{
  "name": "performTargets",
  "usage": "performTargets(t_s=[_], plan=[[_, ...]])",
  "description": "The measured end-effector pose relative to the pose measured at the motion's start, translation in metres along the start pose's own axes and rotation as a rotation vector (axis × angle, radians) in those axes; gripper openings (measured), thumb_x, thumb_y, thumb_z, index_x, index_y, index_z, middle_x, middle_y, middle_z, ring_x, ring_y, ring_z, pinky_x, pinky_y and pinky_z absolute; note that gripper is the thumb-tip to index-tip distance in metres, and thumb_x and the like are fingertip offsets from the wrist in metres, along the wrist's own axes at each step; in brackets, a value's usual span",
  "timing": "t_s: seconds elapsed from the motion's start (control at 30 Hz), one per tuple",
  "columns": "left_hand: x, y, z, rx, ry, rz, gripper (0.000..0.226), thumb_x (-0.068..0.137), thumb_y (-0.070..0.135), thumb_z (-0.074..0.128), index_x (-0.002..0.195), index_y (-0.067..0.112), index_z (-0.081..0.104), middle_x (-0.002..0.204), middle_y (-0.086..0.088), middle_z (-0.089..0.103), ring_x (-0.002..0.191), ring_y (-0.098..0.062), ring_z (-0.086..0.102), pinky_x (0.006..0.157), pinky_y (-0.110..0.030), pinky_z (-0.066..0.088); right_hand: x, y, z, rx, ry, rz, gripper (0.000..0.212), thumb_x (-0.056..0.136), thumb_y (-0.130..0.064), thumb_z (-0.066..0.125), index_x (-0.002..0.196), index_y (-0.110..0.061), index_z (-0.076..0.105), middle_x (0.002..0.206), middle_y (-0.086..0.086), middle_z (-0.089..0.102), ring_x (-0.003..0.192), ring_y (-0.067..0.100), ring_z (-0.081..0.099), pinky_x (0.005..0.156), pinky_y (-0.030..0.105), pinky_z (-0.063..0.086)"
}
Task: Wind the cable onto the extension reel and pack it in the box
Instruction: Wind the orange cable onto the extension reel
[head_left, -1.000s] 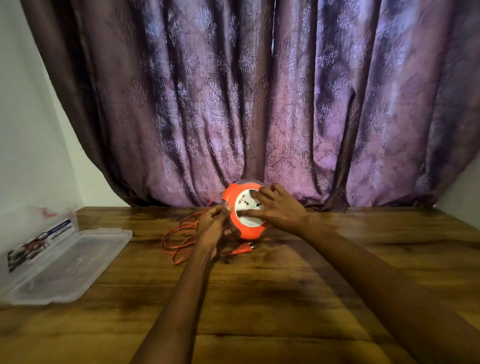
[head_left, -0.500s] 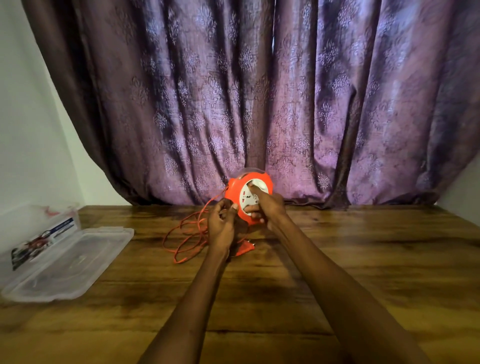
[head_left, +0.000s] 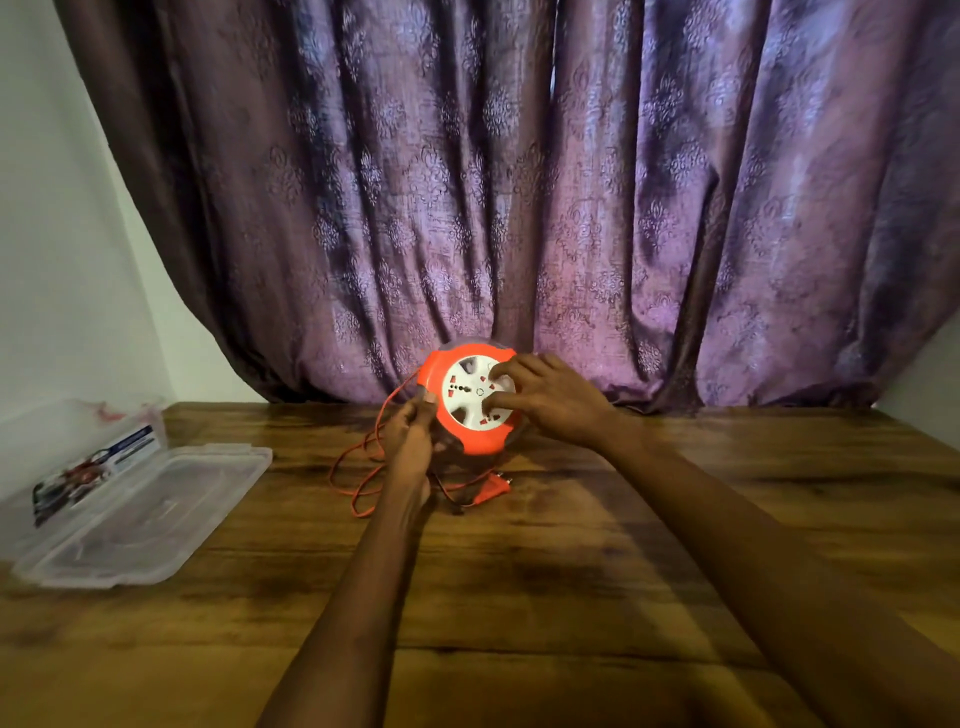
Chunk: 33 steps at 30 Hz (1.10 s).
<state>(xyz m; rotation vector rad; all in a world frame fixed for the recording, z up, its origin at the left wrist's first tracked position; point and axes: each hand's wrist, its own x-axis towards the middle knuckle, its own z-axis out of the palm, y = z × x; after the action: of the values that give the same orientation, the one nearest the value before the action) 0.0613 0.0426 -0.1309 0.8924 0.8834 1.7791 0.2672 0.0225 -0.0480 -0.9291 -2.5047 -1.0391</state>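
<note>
- Reel (head_left: 470, 400): rear half and cable drum hidden from the camera; right edge covered by right-hand fingers (head_left: 511, 370).
- Cable (head_left: 358, 470) below left-hand fingers (head_left: 423, 410): run hidden behind the wrist.
- Box (head_left: 140, 519) label: print unreadable.

Orange reel (head_left: 470, 402) between both hands, loose cable (head_left: 358, 470) seemingly in left hand (head_left: 410, 441)
</note>
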Motion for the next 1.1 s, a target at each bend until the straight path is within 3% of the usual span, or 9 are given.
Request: performTargets(t_s=[0.13,0.27,0.4,0.53,0.67,0.77,0.87,0.97,1.1], plan=[[-0.007,-0.005,0.005,0.061,-0.101,0.009,0.018,0.096,0.023,0.065,0.104,0.009,0.073,0.085,-0.006,0.070,0.068,-0.016,0.058,0.060,-0.027,0.048,-0.003,0.000,0.000,-0.109,-0.036,-0.110,0.048,0.089,-0.028,0.034,0.126,-0.046,0.059,0.141,0.009,0.054,0.128,0.032,0.050,0.092,0.042,0.043],[-0.013,-0.006,0.011,0.099,-0.163,0.051,0.014,0.097,0.023,0.064,0.099,0.014,0.074,0.081,0.004,0.077,0.064,-0.005,0.067,0.057,-0.020,0.054,-0.005,0.000,0.004,-0.188,-0.060,-0.119,0.041,0.093,-0.029,0.045,0.126,-0.050,0.056,0.130,0.010,0.060,0.119,0.033,0.055,0.094,0.044,0.043],[-0.018,-0.011,0.020,0.126,-0.134,0.115,0.010,0.098,0.015,0.062,0.100,0.015,0.071,0.091,-0.005,0.075,0.077,-0.014,0.066,0.072,-0.031,0.057,-0.002,-0.006,0.010,-0.227,-0.041,0.184,0.060,0.078,-0.056,0.065,0.135,-0.042,0.053,0.100,0.005,0.073,0.103,0.030,0.061,0.085,0.040,0.034],[-0.028,-0.014,0.035,0.184,-0.090,0.272,0.016,0.096,0.010,0.063,0.089,0.025,0.065,0.084,0.004,0.067,0.070,0.002,0.059,0.066,-0.018,0.050,0.015,-0.028,0.012,0.368,-0.007,1.001,0.073,0.069,-0.073,0.061,0.125,-0.026,0.056,0.099,0.013,0.074,0.097,0.033,0.068,0.086,0.040,0.045],[-0.028,-0.015,0.034,0.216,-0.089,0.349,0.021,0.096,0.009,0.064,0.089,0.028,0.065,0.094,0.000,0.065,0.077,0.006,0.061,0.072,-0.010,0.050,0.025,-0.035,0.010,1.488,0.188,1.436,0.058,0.073,-0.058,0.077,0.095,-0.005,0.070,0.066,0.014,0.073,0.044,0.023,0.059,0.043,0.025,0.041],[-0.018,-0.017,0.025,0.179,-0.052,0.279,0.012,0.097,0.013,0.063,0.098,0.024,0.069,0.102,-0.006,0.069,0.085,-0.004,0.064,0.073,-0.017,0.053,0.023,-0.038,0.019,1.440,0.141,1.339,0.048,0.081,-0.057,0.070,0.089,-0.009,0.069,0.062,0.009,0.073,0.036,0.015,0.051,0.041,0.025,0.041],[-0.005,-0.015,0.015,0.052,-0.009,0.146,0.023,0.097,0.018,0.064,0.116,0.006,0.070,0.118,-0.019,0.071,0.098,-0.023,0.066,0.086,-0.037,0.059,0.016,-0.030,0.021,0.924,0.093,1.149,0.036,0.084,-0.055,0.064,0.091,-0.020,0.068,0.077,0.000,0.076,0.072,0.021,0.068,0.073,0.038,0.056],[0.001,-0.011,0.008,-0.084,0.010,0.044,0.031,0.094,0.022,0.067,0.117,0.002,0.069,0.118,-0.023,0.072,0.103,-0.035,0.067,0.093,-0.054,0.056,0.005,-0.025,0.018,0.510,0.163,0.648,0.018,0.087,-0.032,0.065,0.105,-0.028,0.067,0.110,0.002,0.067,0.101,0.029,0.062,0.080,0.042,0.052],[0.005,-0.004,-0.003,-0.110,0.021,-0.019,0.023,0.087,0.027,0.072,0.101,0.011,0.077,0.093,-0.010,0.075,0.073,-0.023,0.066,0.075,-0.037,0.054,0.001,-0.009,0.009,0.140,0.012,0.107,0.044,0.078,-0.031,0.070,0.121,-0.032,0.066,0.135,0.006,0.056,0.120,0.031,0.051,0.088,0.041,0.044]])
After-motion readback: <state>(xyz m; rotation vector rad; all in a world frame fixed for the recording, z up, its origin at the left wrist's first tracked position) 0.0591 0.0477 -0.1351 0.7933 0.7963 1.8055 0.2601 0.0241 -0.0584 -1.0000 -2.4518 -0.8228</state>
